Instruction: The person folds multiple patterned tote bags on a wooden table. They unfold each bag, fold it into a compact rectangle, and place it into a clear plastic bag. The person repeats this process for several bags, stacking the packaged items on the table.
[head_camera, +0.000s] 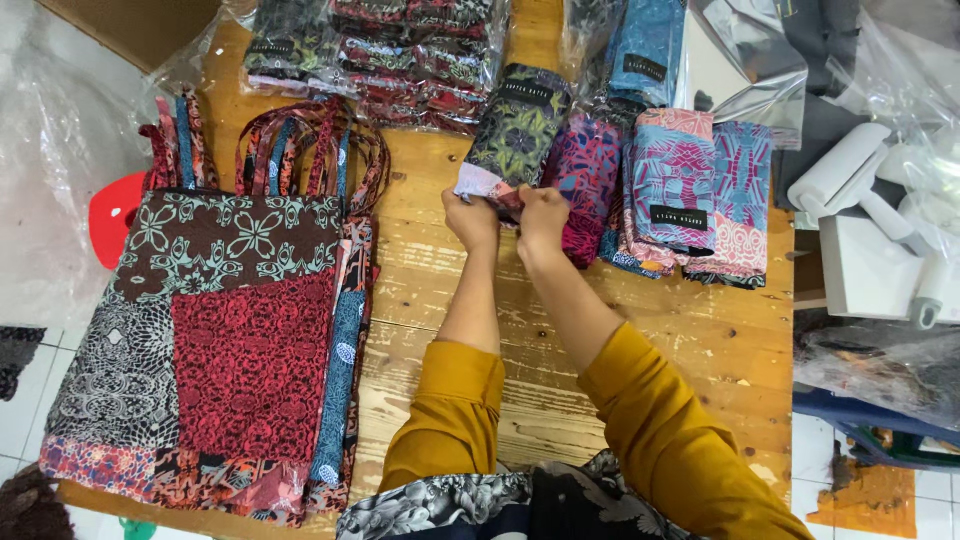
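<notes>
Fingers of left hand (472, 218) and right hand (541, 215) pinching the pale lower edge of a rolled dark-green-and-yellow patterned fabric bundle (517, 128), lying on the pale wooden counter (440, 290) just beside a purple-and-red folded cloth (585, 175). Likely risks: roll loosening if the pinch slips; neighbouring pink-and-blue folded bags (690, 195) dragged askew. Well apart at left, stacked patchwork tote bags (235, 330) overhanging the edge.
</notes>
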